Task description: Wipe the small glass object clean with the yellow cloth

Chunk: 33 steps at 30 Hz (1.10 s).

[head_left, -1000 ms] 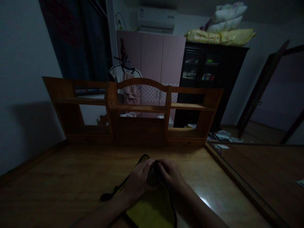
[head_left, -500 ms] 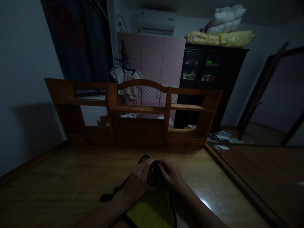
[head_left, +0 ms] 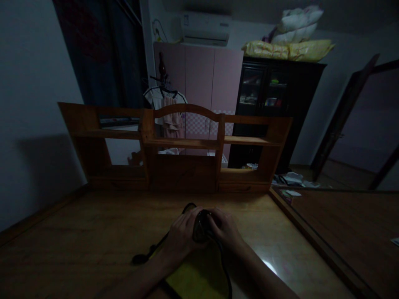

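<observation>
Low in the middle, my left hand [head_left: 182, 230] and my right hand [head_left: 227, 230] are close together, both with curled fingers. Between them they grip a dark, glossy, rounded thing [head_left: 199, 230]; it looks like a lens, but the dim light hides its exact kind. My right thumb presses into its dark upper part. Beneath and around the hands spreads a yellow cloth [head_left: 198, 274] with a black border, and part of it shows beyond my left fingers. A small dark piece [head_left: 141, 259] sticks out at the left, beside my left forearm. Most fingertips are hidden.
The hands are over a glossy wooden tabletop [head_left: 102, 232]. Along its back stands a low wooden shelf unit [head_left: 183, 143] with small drawers. A raised wooden edge [head_left: 307, 232] runs down the right side. Behind are a pink wardrobe [head_left: 199, 74] and a black cabinet [head_left: 280, 95].
The dark glossy thing has turned slightly between my hands, so a little more of its rounded top shows. Both hands stay nearly in place.
</observation>
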Motion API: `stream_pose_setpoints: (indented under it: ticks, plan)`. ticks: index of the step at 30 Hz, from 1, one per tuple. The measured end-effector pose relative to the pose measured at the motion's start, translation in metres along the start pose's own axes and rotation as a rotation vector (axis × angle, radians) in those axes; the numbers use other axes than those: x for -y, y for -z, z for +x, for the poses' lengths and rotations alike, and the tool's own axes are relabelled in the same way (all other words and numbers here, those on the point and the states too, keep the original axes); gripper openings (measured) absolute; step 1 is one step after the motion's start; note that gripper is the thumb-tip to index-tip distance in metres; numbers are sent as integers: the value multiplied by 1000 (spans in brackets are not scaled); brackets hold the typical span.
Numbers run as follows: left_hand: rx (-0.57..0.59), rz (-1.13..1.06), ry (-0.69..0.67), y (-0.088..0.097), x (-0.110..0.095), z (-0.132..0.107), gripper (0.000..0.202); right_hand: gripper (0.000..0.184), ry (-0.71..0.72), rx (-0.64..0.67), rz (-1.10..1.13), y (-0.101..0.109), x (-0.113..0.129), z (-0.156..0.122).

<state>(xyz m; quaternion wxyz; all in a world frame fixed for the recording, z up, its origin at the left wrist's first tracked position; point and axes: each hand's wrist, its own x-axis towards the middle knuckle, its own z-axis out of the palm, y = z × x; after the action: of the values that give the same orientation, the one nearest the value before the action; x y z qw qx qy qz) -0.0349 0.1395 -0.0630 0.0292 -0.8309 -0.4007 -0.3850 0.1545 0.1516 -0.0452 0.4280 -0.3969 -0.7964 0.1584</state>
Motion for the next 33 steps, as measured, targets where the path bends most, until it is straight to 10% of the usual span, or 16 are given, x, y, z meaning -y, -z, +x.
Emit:
stream_pose_setpoints:
  ticks: [33]
  plan:
    - [27,-129,-23,5,-4,3,84,17,-70,10,7,5,3,-2]
